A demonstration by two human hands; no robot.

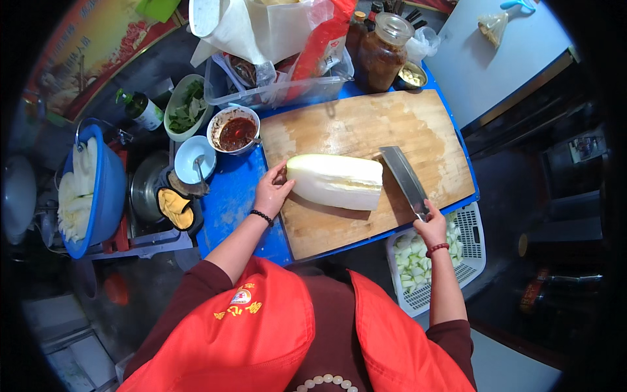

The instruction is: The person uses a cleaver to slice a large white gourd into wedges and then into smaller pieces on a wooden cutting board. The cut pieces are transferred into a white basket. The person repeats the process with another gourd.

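Note:
A large piece of pale, peeled gourd [333,169], perhaps winter melon, lies lengthwise on the wooden cutting board [343,120]. Its right end is cut flat, and a ragged, rough groove runs along its side. My left hand [272,192] grips the rounded left end, thumb on the near side. In my right hand [433,226] is the handle of a kitchen cleaver [404,175]. The dark blade rests on or just over the board, right of the gourd's cut end and apart from it, pointing away from me.
Below the board's right edge, a white plastic basket [472,252] holds cut pale-green pieces. Left stand a bowl of red sauce [211,128], a light-blue bowl [182,159] with a spoon and a blue tub [108,196] of pale vegetables. Behind are a clear bin [274,93] and a glass jar [374,61].

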